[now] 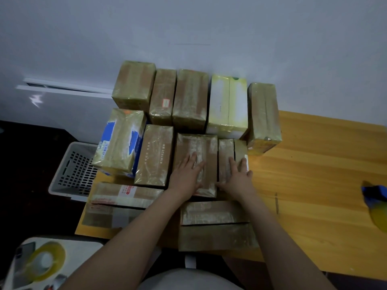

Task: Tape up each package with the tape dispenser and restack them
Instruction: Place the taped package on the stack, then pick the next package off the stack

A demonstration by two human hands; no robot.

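Note:
Several taped cardboard packages stand in rows on the wooden table. My left hand lies flat with straight fingers on the top of a brown package in the middle row. My right hand rests flat on the narrow package beside it, fingers spread. A blue and yellow tape dispenser lies at the table's right edge, far from both hands. Two flat packages, one at the left and one in the middle, lie along the near edge.
A white perforated basket stands on the floor left of the table. A roll of yellowish tape lies on a white surface at the lower left. The back row of packages, including a white and yellow box, leans against the wall.

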